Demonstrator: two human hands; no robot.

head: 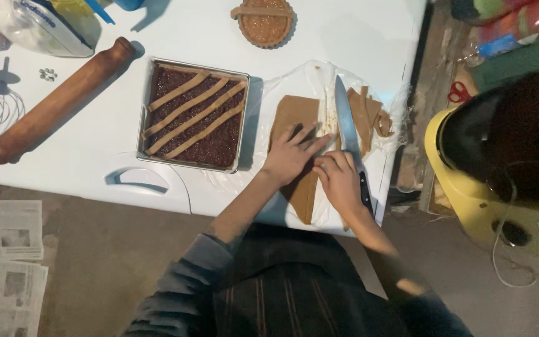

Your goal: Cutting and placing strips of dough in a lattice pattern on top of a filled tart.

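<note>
Brown rolled dough sheet (294, 115) lies pinned under the left hand (289, 155), fingers spread flat; right hand (339, 181) grips the long steel knife (346, 125), best drawn straight, clear of fingertips.

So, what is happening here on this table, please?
A person is cutting a flat sheet of brown dough on the white table. The left hand presses the dough flat, and the right hand holds a knife along its edge. Cut strips lie to the right of the blade. Beside it, a square pan with dark filling already carries four dough strips laid diagonally. A rolling pin rests further left.
</note>
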